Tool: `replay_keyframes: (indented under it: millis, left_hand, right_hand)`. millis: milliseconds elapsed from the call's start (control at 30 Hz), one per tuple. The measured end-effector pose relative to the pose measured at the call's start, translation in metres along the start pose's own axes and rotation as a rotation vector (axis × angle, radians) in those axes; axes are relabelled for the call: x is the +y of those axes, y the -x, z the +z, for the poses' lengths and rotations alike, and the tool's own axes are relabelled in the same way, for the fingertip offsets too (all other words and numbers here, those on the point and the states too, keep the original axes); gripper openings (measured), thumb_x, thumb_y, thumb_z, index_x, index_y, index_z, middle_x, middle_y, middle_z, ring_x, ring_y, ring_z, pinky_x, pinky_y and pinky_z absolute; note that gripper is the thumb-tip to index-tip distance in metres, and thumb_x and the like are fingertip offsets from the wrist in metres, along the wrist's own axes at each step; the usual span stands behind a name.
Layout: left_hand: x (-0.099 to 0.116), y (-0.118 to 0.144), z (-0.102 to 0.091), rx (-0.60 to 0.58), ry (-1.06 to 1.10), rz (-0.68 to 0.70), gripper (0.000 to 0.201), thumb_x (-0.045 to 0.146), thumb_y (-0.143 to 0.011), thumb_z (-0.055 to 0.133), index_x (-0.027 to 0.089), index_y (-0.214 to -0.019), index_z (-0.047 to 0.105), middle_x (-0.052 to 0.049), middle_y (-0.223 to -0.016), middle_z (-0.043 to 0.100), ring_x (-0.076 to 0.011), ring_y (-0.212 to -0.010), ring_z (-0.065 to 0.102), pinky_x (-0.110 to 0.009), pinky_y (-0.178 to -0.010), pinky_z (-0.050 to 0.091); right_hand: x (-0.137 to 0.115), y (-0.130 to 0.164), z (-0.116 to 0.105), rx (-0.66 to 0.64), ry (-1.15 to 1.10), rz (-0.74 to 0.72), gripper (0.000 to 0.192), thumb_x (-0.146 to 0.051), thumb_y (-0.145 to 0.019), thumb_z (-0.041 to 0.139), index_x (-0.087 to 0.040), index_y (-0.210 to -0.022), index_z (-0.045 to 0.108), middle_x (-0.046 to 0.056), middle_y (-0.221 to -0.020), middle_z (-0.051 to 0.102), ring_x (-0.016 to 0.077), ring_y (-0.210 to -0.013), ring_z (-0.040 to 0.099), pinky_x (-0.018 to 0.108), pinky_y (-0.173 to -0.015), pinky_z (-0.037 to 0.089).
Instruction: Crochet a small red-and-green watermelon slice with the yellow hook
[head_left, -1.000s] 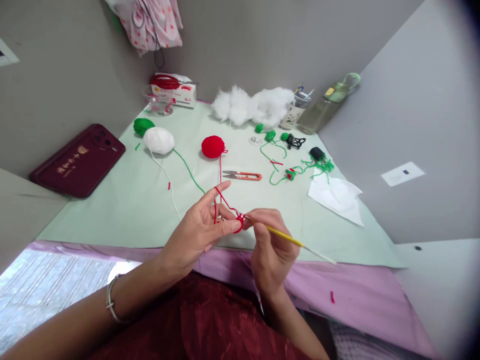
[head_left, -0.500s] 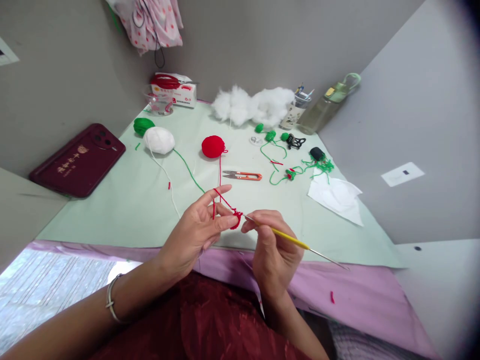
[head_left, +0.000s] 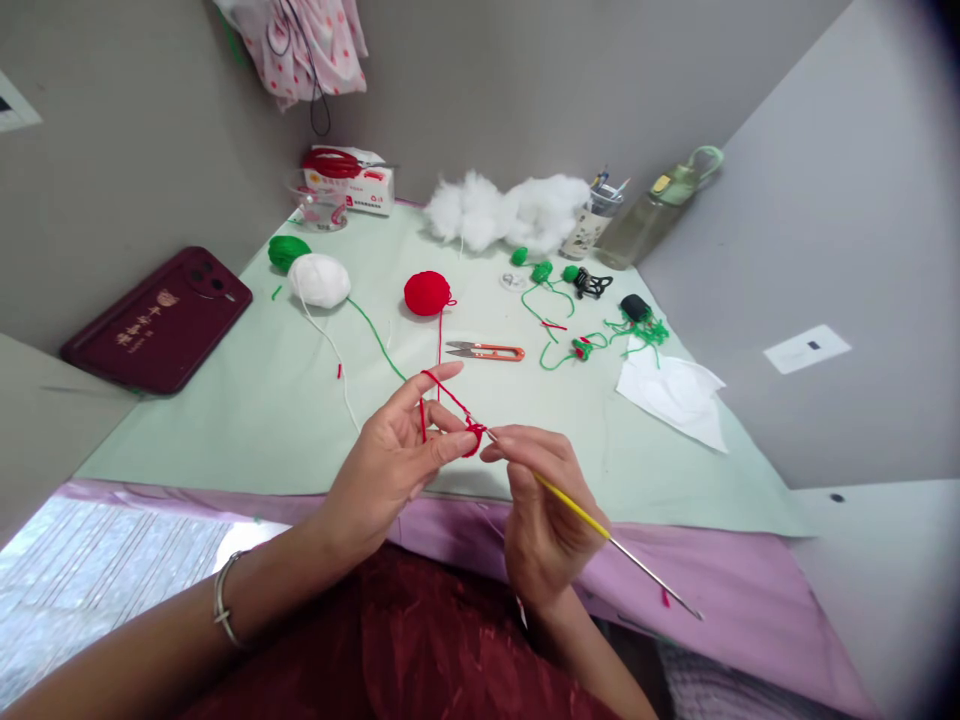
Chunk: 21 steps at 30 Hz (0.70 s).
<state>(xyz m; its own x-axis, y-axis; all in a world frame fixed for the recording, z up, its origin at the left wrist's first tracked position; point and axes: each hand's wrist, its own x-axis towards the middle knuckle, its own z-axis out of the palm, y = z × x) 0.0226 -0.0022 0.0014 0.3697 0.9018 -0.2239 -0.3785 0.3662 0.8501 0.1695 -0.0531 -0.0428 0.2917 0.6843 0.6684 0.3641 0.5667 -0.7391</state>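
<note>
Green mat, hands crocheting red yarn

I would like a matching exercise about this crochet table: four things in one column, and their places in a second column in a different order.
Things:
1. crochet hook
2. red yarn ball
3. thread snips
4. white yarn ball

Places:
A. beside the green yarn ball, at the far left of the mat
B. in the right hand
C. flat on the mat, a little nearer the person than the red yarn ball
D. mid mat, its strand running to the left hand

Pairs: 1-B, 2-D, 3-C, 4-A
</note>
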Motion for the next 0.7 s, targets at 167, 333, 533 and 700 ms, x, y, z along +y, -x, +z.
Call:
replay_keyframes:
  millis: [167,333,533,700]
  left_hand:
    - [0.004,-0.004,-0.0011,-0.043,0.086,-0.121,0.068,0.021,-0.081,0.09,0.014,-0.142,0.059,0.011,-0.065,0.056,-0.0003,-0.043,0.026,-0.017,-0.044,0.021]
    - [0.0024,-0.006,-0.0028,-0.047,0.116,-0.107,0.073,0.017,-0.082,0.087,0.014,-0.147,0.055,0.013,-0.059,0.05,-0.0015,-0.043,0.024,-0.017,-0.046,0.023]
    - [0.0015,-0.0032,-0.0007,0.028,0.063,-0.032,0.08,0.015,-0.077,0.089,0.016,-0.149,0.054,0.008,-0.073,0.063,-0.0006,-0.044,0.029,-0.018,-0.044,0.02]
    - [-0.001,-0.0006,0.0015,0.03,0.032,0.002,0.085,0.014,-0.076,0.091,0.02,-0.152,0.052,0.009,-0.076,0.064,-0.0013,-0.045,0.034,-0.018,-0.042,0.02]
  right_hand:
    - [0.0034,0.0,-0.0003,0.015,-0.095,0.013,0.026,-0.015,-0.102,0.063,-0.031,-0.113,0.081,0.004,-0.101,0.08,0.0206,-0.092,0.076,0.037,-0.075,0.063]
    - [0.0032,-0.0012,0.0009,0.049,-0.096,0.008,0.022,-0.019,-0.104,0.063,-0.028,-0.11,0.081,0.005,-0.095,0.079,0.0219,-0.089,0.075,0.038,-0.071,0.063]
    - [0.0012,-0.0028,0.0021,0.086,-0.064,-0.018,0.022,-0.018,-0.105,0.059,-0.027,-0.108,0.08,0.004,-0.09,0.077,0.0207,-0.086,0.074,0.037,-0.069,0.062]
    - [0.0025,0.002,0.0024,0.075,0.044,-0.079,0.028,-0.012,-0.102,0.062,-0.03,-0.116,0.079,0.005,-0.102,0.079,0.0203,-0.091,0.076,0.038,-0.075,0.064]
